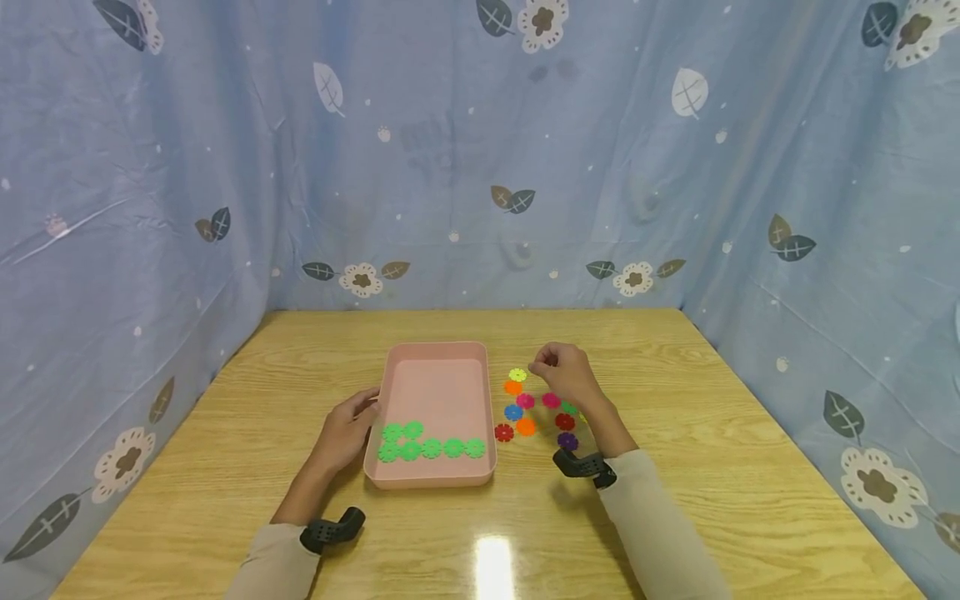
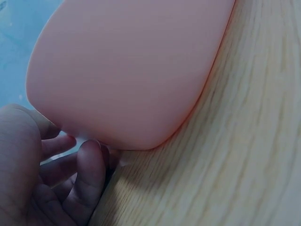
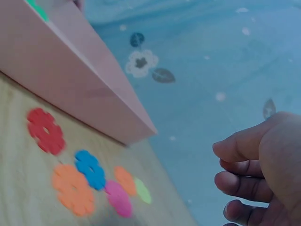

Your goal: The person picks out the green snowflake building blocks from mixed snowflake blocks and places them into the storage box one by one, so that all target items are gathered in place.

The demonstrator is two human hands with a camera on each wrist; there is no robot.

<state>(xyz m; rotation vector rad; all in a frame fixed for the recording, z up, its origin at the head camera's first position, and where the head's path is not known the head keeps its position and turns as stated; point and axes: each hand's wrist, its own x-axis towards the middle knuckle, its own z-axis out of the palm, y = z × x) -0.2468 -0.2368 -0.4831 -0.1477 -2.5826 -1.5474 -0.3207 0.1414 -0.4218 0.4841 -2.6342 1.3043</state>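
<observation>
A pink tray (image 1: 442, 392) lies on the table with several green flower-shaped plastic discs (image 1: 431, 448) along its near end. My left hand (image 1: 348, 432) holds the tray's left side; in the left wrist view its upper digit goes behind the rim and the other fingers curl by the outer wall. My right hand (image 1: 568, 373) hovers right of the tray, above loose discs. Its fingers are loosely bent, thumb near the index finger, and I see nothing between them. Nearest on its left is a yellow-green disc (image 1: 517, 375).
Right of the tray lie an orange disc (image 1: 513, 387), a blue disc (image 1: 513, 412), a red disc (image 1: 504, 432) and a purple disc (image 1: 567, 441), among several others. The right forearm partly covers a green disc (image 1: 570, 408). A patterned blue curtain (image 1: 450, 167) stands behind the table.
</observation>
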